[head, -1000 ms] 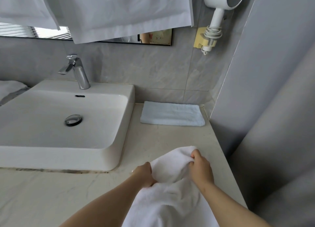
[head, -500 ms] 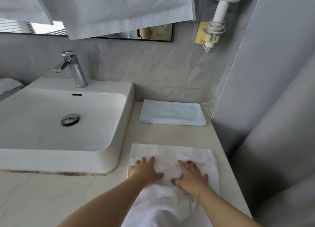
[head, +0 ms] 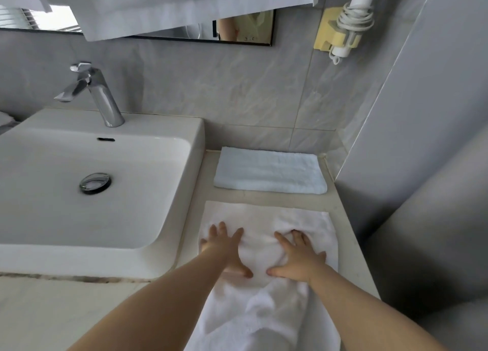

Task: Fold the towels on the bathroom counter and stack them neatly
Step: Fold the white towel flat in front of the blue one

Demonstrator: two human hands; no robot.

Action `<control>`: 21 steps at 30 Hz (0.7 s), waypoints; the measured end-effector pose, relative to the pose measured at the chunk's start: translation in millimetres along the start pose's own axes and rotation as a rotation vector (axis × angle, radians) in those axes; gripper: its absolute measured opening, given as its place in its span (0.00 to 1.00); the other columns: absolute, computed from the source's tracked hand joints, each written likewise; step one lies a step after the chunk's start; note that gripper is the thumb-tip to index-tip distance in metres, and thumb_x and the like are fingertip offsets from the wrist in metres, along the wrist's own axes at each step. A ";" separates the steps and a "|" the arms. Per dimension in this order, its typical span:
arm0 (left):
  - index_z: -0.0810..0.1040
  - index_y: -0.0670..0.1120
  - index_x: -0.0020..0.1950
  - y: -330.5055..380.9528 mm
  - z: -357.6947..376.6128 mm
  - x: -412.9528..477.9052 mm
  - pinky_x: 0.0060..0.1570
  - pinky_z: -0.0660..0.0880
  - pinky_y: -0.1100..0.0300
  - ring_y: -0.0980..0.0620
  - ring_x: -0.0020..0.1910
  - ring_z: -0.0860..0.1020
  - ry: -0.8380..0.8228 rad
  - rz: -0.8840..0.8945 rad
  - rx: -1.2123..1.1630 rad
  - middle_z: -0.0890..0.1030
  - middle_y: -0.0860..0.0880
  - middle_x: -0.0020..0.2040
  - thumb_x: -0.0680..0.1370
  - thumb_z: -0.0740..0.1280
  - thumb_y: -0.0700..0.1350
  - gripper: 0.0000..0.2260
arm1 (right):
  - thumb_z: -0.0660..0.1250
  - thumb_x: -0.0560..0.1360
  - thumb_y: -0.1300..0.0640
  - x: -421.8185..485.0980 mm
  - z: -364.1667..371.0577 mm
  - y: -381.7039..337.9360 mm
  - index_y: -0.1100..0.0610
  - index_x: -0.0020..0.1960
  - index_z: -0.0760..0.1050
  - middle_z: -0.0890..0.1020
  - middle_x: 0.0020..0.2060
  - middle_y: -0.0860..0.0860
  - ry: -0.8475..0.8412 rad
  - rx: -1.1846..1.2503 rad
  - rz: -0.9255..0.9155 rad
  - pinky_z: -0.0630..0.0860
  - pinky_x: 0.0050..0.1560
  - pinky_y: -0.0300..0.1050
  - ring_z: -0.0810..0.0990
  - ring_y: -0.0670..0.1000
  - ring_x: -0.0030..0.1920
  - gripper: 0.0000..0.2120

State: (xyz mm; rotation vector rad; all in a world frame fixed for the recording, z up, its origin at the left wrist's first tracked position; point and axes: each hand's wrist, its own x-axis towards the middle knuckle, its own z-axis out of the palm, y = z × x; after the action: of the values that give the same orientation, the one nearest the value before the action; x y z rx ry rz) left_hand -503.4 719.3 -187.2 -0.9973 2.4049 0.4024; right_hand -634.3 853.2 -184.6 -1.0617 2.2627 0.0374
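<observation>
Spread out: unfolded white terry towel point(head: 264, 216), flat on the pale beige stone counter point(head: 52, 311) just right of the white rectangular ceramic sink basin point(head: 196, 166), far edge straight and square. One second earlier: that same far edge bunched up and gripped in both curled hands. Half a second earlier: already released and laid out. Now held down under left hand point(head: 224, 247) and right hand point(head: 298, 258), palms down, fingers straight and splayed, thumbs pointing toward each other, gripping nothing (pressing and smoothing only). Hand placement nearly unchanged from half a second ago. Near portion of the towel rumpled into a ridge between the forearms and trailing toward the counter's front edge; not yet flat. Further back, right of the basin's rear corner and close against the grey tiled wall point(head: 237, 100): one folded pale blue-white ribbed towel point(head: 269, 171), separated from the spread towel by a strip of bare counter. Judged stage: laying-out done at the far end, first fold not begun. Before folding, flatten the near ridge. After folding, set on the folded towel to start the stack.
</observation>
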 end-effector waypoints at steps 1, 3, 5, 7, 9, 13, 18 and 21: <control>0.40 0.58 0.77 -1.1 -1.5 4.7 0.71 0.52 0.42 0.40 0.76 0.39 0.007 0.001 0.001 0.37 0.43 0.77 0.64 0.71 0.67 0.52 | 0.67 0.68 0.34 4.0 -2.8 1.5 0.38 0.75 0.40 0.36 0.76 0.50 0.002 -0.006 -0.008 0.46 0.70 0.69 0.37 0.53 0.76 0.47; 0.40 0.58 0.76 -3.7 -4.6 13.4 0.72 0.51 0.42 0.40 0.76 0.39 0.020 0.010 0.008 0.38 0.43 0.77 0.64 0.71 0.67 0.53 | 0.68 0.67 0.33 11.5 -7.6 3.8 0.37 0.75 0.41 0.37 0.76 0.49 0.005 -0.019 -0.022 0.46 0.70 0.69 0.37 0.52 0.76 0.48; 0.40 0.58 0.77 -6.6 -8.3 21.1 0.72 0.50 0.41 0.40 0.76 0.39 0.035 0.025 0.015 0.38 0.43 0.77 0.64 0.71 0.67 0.53 | 0.69 0.66 0.33 18.3 -11.7 5.7 0.36 0.75 0.41 0.37 0.76 0.48 0.010 -0.024 -0.032 0.46 0.70 0.69 0.38 0.51 0.76 0.48; 0.40 0.57 0.77 -8.4 -11.5 27.5 0.72 0.49 0.41 0.40 0.76 0.39 0.042 0.037 0.016 0.38 0.43 0.77 0.64 0.71 0.67 0.53 | 0.69 0.65 0.33 24.1 -15.5 7.6 0.35 0.75 0.42 0.37 0.76 0.47 0.014 -0.026 -0.039 0.45 0.70 0.70 0.37 0.50 0.76 0.49; 0.40 0.57 0.77 -9.6 -13.4 32.1 0.72 0.48 0.41 0.40 0.76 0.39 0.045 0.045 0.016 0.38 0.43 0.77 0.64 0.71 0.68 0.52 | 0.70 0.64 0.34 29.4 -18.9 9.8 0.35 0.74 0.42 0.37 0.76 0.46 0.014 -0.032 -0.048 0.44 0.69 0.70 0.37 0.50 0.76 0.49; 0.41 0.57 0.77 -10.7 -15.1 37.9 0.72 0.48 0.42 0.39 0.76 0.40 0.058 0.053 0.019 0.38 0.43 0.77 0.65 0.70 0.68 0.51 | 0.71 0.64 0.34 37.0 -23.1 13.1 0.35 0.74 0.42 0.37 0.76 0.46 0.019 -0.029 -0.060 0.43 0.69 0.71 0.36 0.49 0.76 0.49; 0.42 0.56 0.77 -10.7 -14.2 38.0 0.72 0.45 0.42 0.39 0.75 0.38 0.081 0.046 -0.011 0.38 0.42 0.77 0.67 0.67 0.68 0.48 | 0.69 0.65 0.33 38.1 -24.2 12.0 0.35 0.74 0.42 0.37 0.76 0.46 0.042 -0.031 -0.061 0.43 0.69 0.71 0.36 0.49 0.76 0.48; 0.44 0.57 0.77 -12.0 -10.6 33.3 0.73 0.44 0.43 0.40 0.76 0.39 0.116 0.038 -0.063 0.39 0.43 0.77 0.69 0.67 0.67 0.45 | 0.66 0.67 0.31 35.7 -23.2 10.0 0.38 0.75 0.39 0.36 0.76 0.46 0.055 -0.079 -0.031 0.45 0.69 0.72 0.37 0.51 0.76 0.48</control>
State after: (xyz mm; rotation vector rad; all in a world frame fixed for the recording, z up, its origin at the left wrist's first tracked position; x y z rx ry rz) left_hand -518.4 687.2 -197.7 -1.0298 2.5325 0.4478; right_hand -670.6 829.1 -188.1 -1.1519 2.3103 0.0860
